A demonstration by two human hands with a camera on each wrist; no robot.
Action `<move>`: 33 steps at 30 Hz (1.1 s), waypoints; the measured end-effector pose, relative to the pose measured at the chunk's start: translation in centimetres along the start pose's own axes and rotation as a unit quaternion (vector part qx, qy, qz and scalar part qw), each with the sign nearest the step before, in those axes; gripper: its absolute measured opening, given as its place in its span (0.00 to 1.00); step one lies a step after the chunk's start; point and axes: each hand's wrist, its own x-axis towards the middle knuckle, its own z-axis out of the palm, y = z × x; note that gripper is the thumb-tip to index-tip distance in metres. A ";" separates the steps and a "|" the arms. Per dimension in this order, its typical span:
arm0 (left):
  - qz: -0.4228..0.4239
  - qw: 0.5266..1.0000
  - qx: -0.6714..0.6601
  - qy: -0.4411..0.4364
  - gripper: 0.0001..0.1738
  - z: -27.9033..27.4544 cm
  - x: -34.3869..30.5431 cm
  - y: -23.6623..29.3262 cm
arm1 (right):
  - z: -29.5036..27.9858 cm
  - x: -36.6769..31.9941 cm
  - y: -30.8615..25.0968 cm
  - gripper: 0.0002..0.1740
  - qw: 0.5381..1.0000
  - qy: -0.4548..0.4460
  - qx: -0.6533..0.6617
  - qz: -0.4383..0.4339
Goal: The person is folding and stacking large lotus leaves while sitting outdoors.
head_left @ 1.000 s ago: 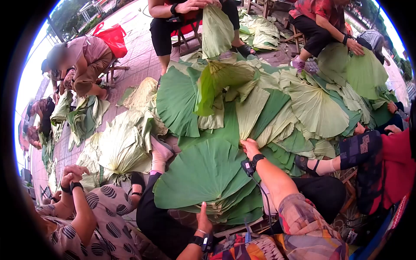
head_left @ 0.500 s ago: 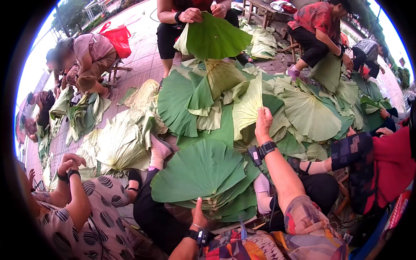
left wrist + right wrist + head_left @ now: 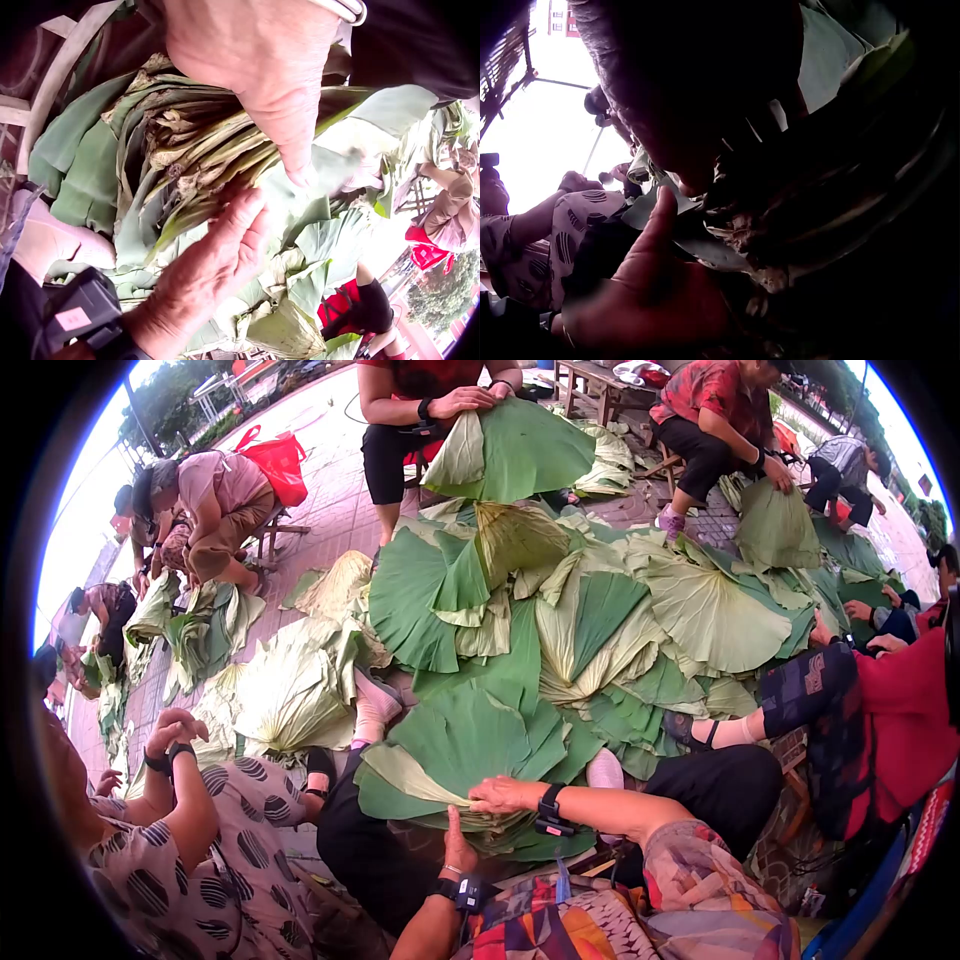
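A fanned stack of green lotus leaves [image 3: 470, 725] lies across the lap in the head view. My right hand [image 3: 505, 795] has come in over its near edge and pinches the stem end of a lotus leaf [image 3: 405, 772], whose pale underside shows in a fold on the stack. Just below, my left hand [image 3: 460, 852] holds the gathered end of the stack, thumb on top and the other fingers hidden beneath. Brown, crumpled stem ends [image 3: 187, 157] bunch between both hands in the left wrist view. The right wrist view is mostly dark.
Ahead spreads a large pile of lotus leaves [image 3: 700, 610], with another pale heap [image 3: 290, 685] to its left. Someone opposite handles a big leaf [image 3: 530, 450]. A neighbour in a patterned shirt [image 3: 240, 830] sits close on the left; another person's red garment [image 3: 905, 710] is at right.
My right hand took a leaf from the pile ahead, lifted it and brought it back onto the stack beside my left hand. My left hand has stayed at the stack's near edge.
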 end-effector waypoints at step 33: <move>0.028 0.986 0.092 0.136 0.27 3.6 -1.5 0.3 | -12.1 -3.0 20.9 0.12 0.532 0.720 0.333 0.295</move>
